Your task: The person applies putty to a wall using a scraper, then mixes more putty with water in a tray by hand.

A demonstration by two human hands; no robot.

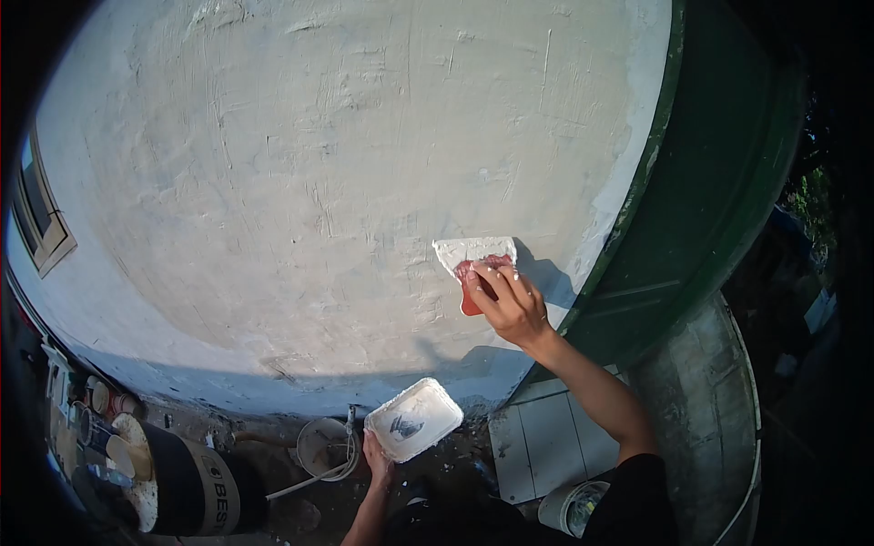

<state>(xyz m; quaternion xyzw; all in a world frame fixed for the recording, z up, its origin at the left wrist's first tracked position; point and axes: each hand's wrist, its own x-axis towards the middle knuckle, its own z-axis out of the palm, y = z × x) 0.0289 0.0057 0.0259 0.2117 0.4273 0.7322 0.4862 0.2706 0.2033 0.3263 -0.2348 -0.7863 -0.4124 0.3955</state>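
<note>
My right hand (516, 305) grips a red putty scraper (471, 296) whose wide blade is coated in white filler. The blade lies against or very near the wall (319, 182), which carries rough, streaky pale filler. White specks dot the fingers. Lower down, my left hand (378, 458) holds a white rectangular tray (442, 414) by its left edge. Filler crusts the tray's rim, and a grey smear shows on its bottom. The fingers under the tray are partly hidden.
A dark green door (701, 182) borders the wall on the right. Below are a black drum (196, 482) with items on top, a white bucket (323, 446) with a hose, another bucket (574, 507) and pale tiles (546, 446). A window (41, 209) is at far left.
</note>
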